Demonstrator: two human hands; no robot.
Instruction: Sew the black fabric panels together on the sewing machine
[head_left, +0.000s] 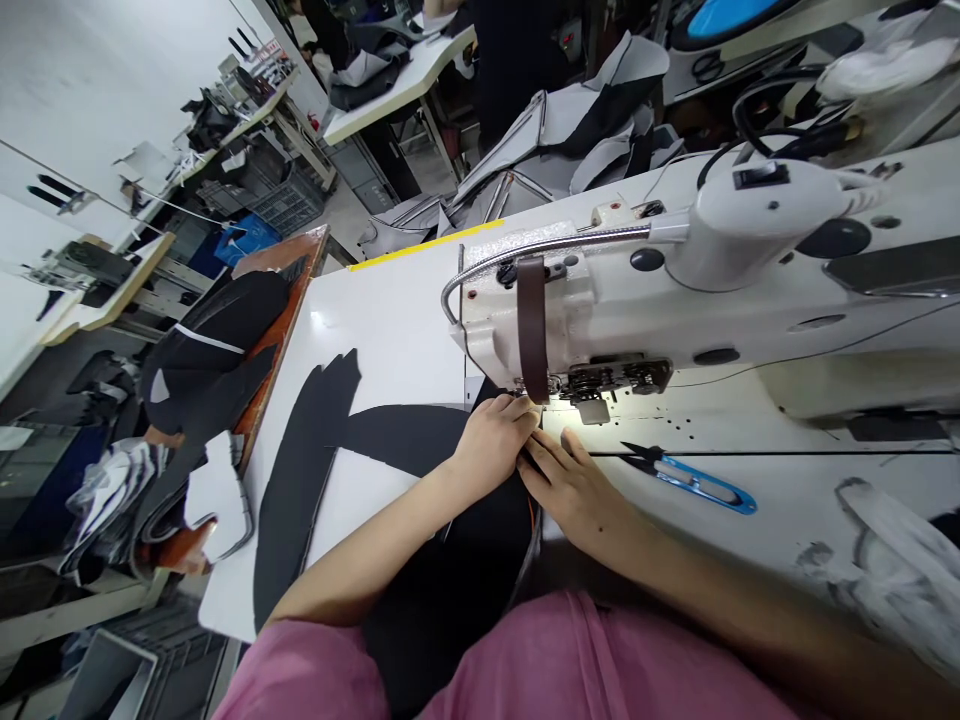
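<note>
A large black fabric piece runs from my lap up to the white sewing machine. My left hand is closed, its bent fingers pressing the fabric just before the needle area. Against it, my right hand grips the fabric's right edge, its fingers slanting toward the left fingertips. An orange line shows along that edge. The fingertips, the needle and the presser foot are mostly hidden by my hands and a brown strap hanging on the machine head. Light falls on the machine bed beside my right hand.
Blue-handled thread snips lie right of my hands. Another black cut piece rests on the white table at left. Dark and white pieces are stacked on a brown side board. Grey-black sewn covers pile behind the machine.
</note>
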